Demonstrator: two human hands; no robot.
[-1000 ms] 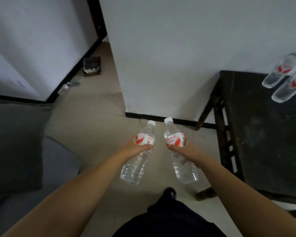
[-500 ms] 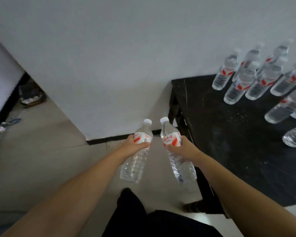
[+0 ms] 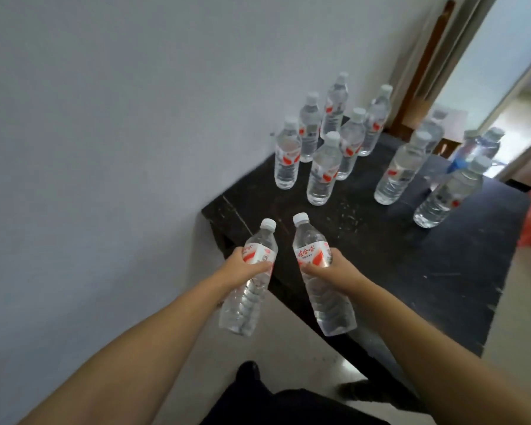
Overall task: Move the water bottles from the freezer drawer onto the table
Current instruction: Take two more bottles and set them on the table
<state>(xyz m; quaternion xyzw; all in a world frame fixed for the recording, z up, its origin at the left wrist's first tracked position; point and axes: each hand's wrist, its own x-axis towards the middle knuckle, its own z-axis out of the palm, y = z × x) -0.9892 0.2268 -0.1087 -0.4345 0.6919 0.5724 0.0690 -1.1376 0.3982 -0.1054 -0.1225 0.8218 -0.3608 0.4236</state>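
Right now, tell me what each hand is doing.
Left hand: fingers curled round a water bottle, holding it by the label.
Right hand: fingers curled round a second water bottle, also at the label.

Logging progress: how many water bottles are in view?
13 water bottles, roughly: one in the left hand, one in the right hand, six clustered by the wall on the black table, roughly five farther right, blurred and overlapping; some may be hidden.
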